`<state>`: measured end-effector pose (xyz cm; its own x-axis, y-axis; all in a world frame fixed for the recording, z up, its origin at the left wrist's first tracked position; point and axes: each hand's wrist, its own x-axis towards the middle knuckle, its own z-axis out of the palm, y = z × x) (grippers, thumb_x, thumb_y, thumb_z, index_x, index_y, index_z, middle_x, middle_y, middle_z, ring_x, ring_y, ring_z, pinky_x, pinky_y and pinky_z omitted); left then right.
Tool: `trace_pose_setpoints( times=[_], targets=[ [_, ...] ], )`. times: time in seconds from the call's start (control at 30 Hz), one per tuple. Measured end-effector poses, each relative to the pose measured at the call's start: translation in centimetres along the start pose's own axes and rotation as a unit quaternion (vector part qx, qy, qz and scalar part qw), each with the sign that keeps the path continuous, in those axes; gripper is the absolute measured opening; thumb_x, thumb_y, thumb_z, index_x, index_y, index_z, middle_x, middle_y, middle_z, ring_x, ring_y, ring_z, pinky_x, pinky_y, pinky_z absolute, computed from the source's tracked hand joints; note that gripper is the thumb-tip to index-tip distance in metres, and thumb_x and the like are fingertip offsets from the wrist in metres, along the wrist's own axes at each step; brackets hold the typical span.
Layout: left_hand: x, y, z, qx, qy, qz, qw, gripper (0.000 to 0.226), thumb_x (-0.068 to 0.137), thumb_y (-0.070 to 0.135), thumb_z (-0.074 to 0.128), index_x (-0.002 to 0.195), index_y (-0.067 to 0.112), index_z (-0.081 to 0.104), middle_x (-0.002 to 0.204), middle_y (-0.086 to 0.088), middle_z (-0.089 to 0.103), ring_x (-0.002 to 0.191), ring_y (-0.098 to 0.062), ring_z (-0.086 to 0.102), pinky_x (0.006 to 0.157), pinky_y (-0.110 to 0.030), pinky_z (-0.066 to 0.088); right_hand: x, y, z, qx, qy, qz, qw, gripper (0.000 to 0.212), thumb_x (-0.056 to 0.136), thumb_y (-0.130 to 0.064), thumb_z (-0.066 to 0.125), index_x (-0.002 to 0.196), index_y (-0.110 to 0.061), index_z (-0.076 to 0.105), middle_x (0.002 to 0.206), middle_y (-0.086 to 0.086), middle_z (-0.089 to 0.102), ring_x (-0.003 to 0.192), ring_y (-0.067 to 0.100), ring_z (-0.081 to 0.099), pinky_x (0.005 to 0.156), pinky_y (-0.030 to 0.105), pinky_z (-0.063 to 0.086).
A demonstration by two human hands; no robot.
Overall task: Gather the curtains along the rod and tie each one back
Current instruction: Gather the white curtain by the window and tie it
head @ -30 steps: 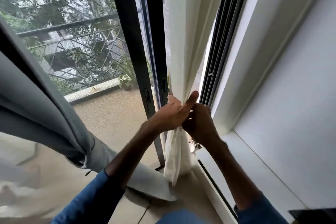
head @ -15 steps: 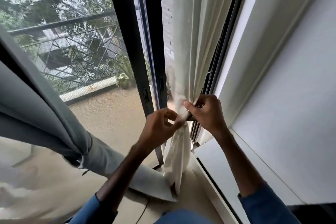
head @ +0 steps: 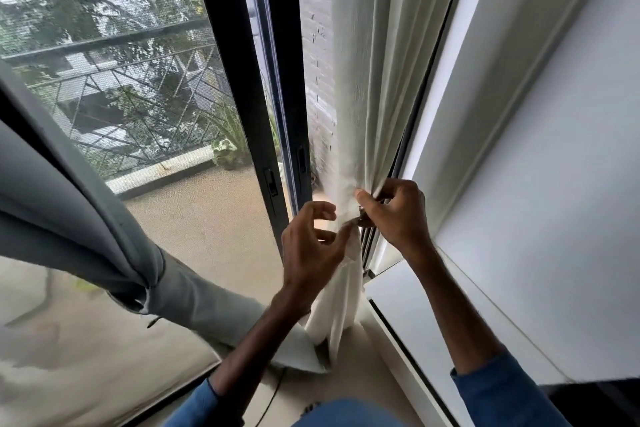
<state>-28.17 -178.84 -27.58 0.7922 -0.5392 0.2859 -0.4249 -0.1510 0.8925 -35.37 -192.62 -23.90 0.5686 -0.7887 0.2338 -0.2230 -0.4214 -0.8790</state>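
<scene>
The right hand (head: 394,215) pinches the cream curtain (head: 374,80) where it is bunched into a thin neck, with the thumb and fingers squeezed shut on the cloth. Something small and dark sits by the fingers, but it is too blurry to tell what it is. The left hand (head: 311,250) is just left of the same spot. Its thumb tip touches the cloth, and its other fingers are curled and spread apart, not closed on anything. The cream curtain hangs straight down beside the dark window frame (head: 242,80) and flares out again below the hands, ending near the floor. Far to the left, a grey curtain (head: 69,204) is already bunched and tied. Both arms have blue sleeves (head: 502,388). A white wall (head: 554,184) is on the right.
</scene>
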Motion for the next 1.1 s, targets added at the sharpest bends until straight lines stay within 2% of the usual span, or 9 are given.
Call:
trace_pose_setpoints(
  times=[0.1,0.23,0.4,0.53,0.6,0.7,0.87,1.0,1.1],
  targets=[
    [0.0,0.4,0.4,-0.043,-0.018,-0.036,0.998,0.036,0.076,0.038,0.085,0.101,0.02,0.066,0.092,0.008,0.068,0.064,-0.004,0.071,0.057,-0.041,0.062,0.0,-0.3,0.1,0.001,0.002,0.008,1.0,0.039,0.084,-0.022,0.077,0.051,-0.029,0.059,0.057,0.002,0.07,0.053,0.018,0.072,0.055,0.044,0.061],
    [0.2,0.6,0.6,-0.036,-0.025,-0.006,0.999,0.033,0.078,0.033,0.084,0.102,0.021,0.066,0.094,0.009,0.068,0.054,-0.007,0.069,0.049,-0.041,0.059,-0.1,-0.3,0.3,-0.001,-0.011,0.004,1.0,0.025,0.084,-0.023,0.076,0.061,-0.016,0.068,0.058,0.002,0.069,0.056,0.018,0.071,0.058,0.039,0.061],
    [0.0,0.9,0.7,0.009,-0.014,0.054,0.998,0.017,0.088,0.026,0.076,0.101,0.017,0.07,0.099,0.011,0.071,0.047,-0.006,0.066,0.043,-0.022,0.053,-0.1,-0.6,0.3,-0.011,-0.003,-0.002,1.0,0.03,0.086,-0.023,0.077,0.061,-0.011,0.066,0.059,0.002,0.069,0.057,0.012,0.07,0.054,0.022,0.054],
    [0.0,0.7,0.4,0.05,-0.005,0.081,0.995,0.015,0.091,0.019,0.071,0.105,0.015,0.077,0.103,0.008,0.075,0.047,-0.001,0.064,0.046,-0.009,0.047,-0.1,-0.2,0.2,0.044,-0.027,0.02,0.998,0.026,0.088,-0.019,0.077,0.066,-0.009,0.067,0.065,0.009,0.072,0.055,0.016,0.074,0.052,0.036,0.063],
    [0.0,0.9,0.3,0.051,-0.007,0.083,0.995,0.015,0.091,0.018,0.072,0.105,0.016,0.078,0.104,0.012,0.075,0.049,-0.001,0.065,0.047,-0.015,0.053,-0.1,-0.1,0.2,0.04,-0.026,0.016,0.999,0.025,0.087,-0.02,0.077,0.064,-0.016,0.069,0.063,0.002,0.072,0.056,0.014,0.074,0.054,0.036,0.063],
    [0.3,1.1,-0.2,0.017,-0.048,0.054,0.997,0.012,0.092,0.02,0.071,0.102,0.018,0.078,0.102,0.016,0.075,0.053,-0.001,0.068,0.05,-0.029,0.059,-0.1,-0.3,-0.2,-0.002,-0.018,-0.008,1.0,0.04,0.085,-0.023,0.079,0.053,-0.036,0.057,0.051,-0.021,0.062,0.052,-0.001,0.065,0.052,0.015,0.052],
    [2.6,0.8,-1.3,0.077,-0.025,0.089,0.993,0.022,0.083,0.039,0.079,0.096,0.023,0.073,0.089,0.016,0.072,0.074,0.001,0.068,0.057,-0.021,0.058,-0.2,0.1,-0.3,0.037,-0.058,0.014,0.998,0.016,0.082,-0.026,0.083,0.068,-0.024,0.076,0.063,-0.004,0.071,0.063,0.015,0.074,0.057,0.045,0.064],
    [5.2,1.2,-1.9,0.036,-0.04,0.035,0.998,0.051,0.077,0.044,0.083,0.114,0.016,0.061,0.105,0.009,0.065,0.085,-0.002,0.068,0.061,-0.015,0.055,-0.6,-0.1,-0.5,0.071,-0.087,0.009,0.994,0.015,0.083,-0.031,0.085,0.08,-0.017,0.081,0.073,0.001,0.076,0.068,0.014,0.076,0.053,0.042,0.063],
    [5.7,2.3,-1.6,0.039,-0.095,0.069,0.992,0.036,0.081,0.041,0.08,0.1,0.013,0.067,0.095,0.012,0.069,0.083,0.006,0.068,0.067,-0.01,0.054,-0.7,0.2,-0.2,0.025,-0.052,-0.024,0.998,0.014,0.084,-0.028,0.083,0.072,-0.025,0.079,0.066,-0.005,0.074,0.062,0.006,0.071,0.053,0.036,0.062]
  ],
)
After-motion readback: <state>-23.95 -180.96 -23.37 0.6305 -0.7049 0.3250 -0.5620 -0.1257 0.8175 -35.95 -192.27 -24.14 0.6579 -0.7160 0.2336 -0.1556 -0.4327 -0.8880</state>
